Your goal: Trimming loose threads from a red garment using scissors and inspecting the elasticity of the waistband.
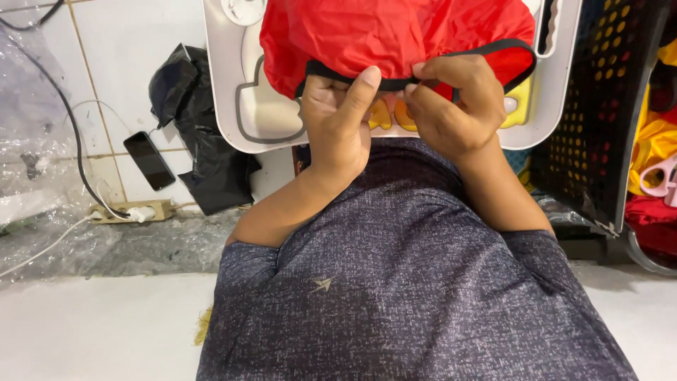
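Head view: looked straight down over a dark speckled shirt [416,282] to two bare hands raised in front of the chest. Left hand [338,116] closed on the black elastic edge [493,48] of a red fabric cover [395,35], thumb pressed up over the band, the other fingers curled behind it and hidden by the cloth. Right hand [451,106] clenched likewise on the same black edge just beside the left, fingertips [423,69] pinching the band, knuckles bent tight. Both hands nearly touching each other, no open gap at either grip. Red fabric cover bunched and held above the hands, draped over the near side of a white plastic tray [233,120] with rounded corners and raised grey outlines; yellow and orange shapes [391,116] on the tray partly seen between the hands and below the cloth. Cover's black edge looped off to the right, running along the tray's far side.

Elsewhere: black plastic bag [190,120] crumpled on the white tiled floor [127,42] left of the tray, a dark phone [149,160] lying just beside it, a power strip [130,210] with cables nearer the clear plastic sheeting [28,141]. At the right, a black perforated crate [599,106], with red and yellow fabric [652,141] beyond it.
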